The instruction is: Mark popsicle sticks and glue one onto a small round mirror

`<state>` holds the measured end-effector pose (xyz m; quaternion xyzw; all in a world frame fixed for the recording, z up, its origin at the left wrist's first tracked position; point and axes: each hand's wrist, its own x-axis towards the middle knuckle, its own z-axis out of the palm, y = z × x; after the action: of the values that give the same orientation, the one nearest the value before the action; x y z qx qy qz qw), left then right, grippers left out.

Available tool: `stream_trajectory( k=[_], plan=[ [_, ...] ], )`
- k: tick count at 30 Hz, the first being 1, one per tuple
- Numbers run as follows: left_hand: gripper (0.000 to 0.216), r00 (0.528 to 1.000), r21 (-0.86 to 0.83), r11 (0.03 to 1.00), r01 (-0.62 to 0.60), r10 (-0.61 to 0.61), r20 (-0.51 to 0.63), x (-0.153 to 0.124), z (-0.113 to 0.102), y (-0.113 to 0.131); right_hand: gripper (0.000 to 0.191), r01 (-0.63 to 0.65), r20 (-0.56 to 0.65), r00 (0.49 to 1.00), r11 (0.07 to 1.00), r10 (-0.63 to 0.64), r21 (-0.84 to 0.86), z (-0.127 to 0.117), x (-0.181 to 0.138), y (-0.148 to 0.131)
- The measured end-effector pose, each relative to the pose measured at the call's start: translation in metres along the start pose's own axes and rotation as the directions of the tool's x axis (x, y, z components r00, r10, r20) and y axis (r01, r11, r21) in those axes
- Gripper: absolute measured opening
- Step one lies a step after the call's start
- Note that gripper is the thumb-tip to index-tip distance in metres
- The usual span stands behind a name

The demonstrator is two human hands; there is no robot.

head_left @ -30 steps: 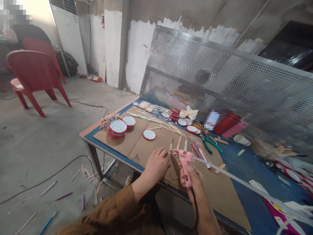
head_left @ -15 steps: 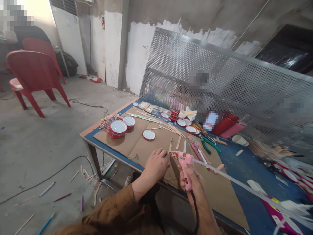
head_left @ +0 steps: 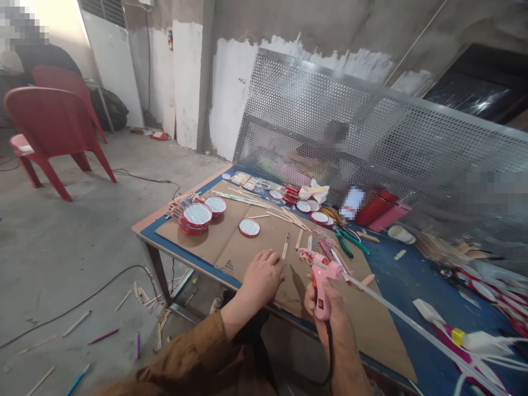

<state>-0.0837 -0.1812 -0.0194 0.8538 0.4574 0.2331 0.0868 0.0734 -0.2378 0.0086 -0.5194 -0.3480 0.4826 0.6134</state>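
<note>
In my right hand (head_left: 336, 313) is a pink hot glue gun (head_left: 324, 294), my fingers wrapped round its handle. A long clear glue stick (head_left: 396, 311) runs out of its back end, and its nozzle points left over the cardboard. My left hand (head_left: 262, 278) rests at the near edge of the cardboard (head_left: 231, 242), fingers curled and drawn together; whatever they hold is hidden. Just beyond those fingers lies a short wooden stick (head_left: 285, 246) with a dark mark. A small round red-rimmed drum (head_left: 249, 227) lies farther back, and a stack of similar drums (head_left: 197, 217) stands to the left.
Pliers with green handles (head_left: 344, 245), pens (head_left: 325, 250) and a red bottle (head_left: 376, 207) stand or lie to the right. A perforated metal panel (head_left: 297, 104) rises behind the table. Wooden sticks and pens litter the floor at left, near a red chair (head_left: 53, 126).
My right hand has moved the glue gun right, away from my left hand and the short stick. My left hand stays nearly in place.
</note>
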Motion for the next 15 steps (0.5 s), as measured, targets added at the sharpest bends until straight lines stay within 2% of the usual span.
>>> stream_trajectory(
  k=[4,7,10,13,15],
  plan=[
    [0.016,1.0,-0.012,1.0,0.015,-0.015,0.003,-0.001,-0.003,0.0,0.054,-0.042,-0.011,0.999,0.999,0.042,-0.002,-0.017,0.007,-0.01],
    [0.01,0.997,-0.017,0.997,0.079,-0.078,0.012,-0.002,-0.006,0.001,0.052,0.086,-0.157,0.982,0.986,-0.109,-0.142,-0.048,0.012,-0.027],
    [0.01,0.992,-0.045,0.991,0.128,-0.127,0.022,-0.002,-0.008,0.0,0.049,0.134,-0.259,0.938,0.931,-0.229,-0.338,-0.098,0.017,-0.044],
    [0.008,0.991,-0.041,0.991,0.128,-0.126,0.048,0.001,-0.006,-0.004,0.046,0.092,-0.221,0.93,0.765,-0.295,-0.637,-0.157,0.026,-0.057],
    [0.012,0.994,-0.046,0.993,0.106,-0.104,0.043,0.004,-0.005,-0.01,0.043,-0.015,-0.197,0.946,0.569,-0.259,-0.822,-0.19,0.034,-0.061]
  ],
)
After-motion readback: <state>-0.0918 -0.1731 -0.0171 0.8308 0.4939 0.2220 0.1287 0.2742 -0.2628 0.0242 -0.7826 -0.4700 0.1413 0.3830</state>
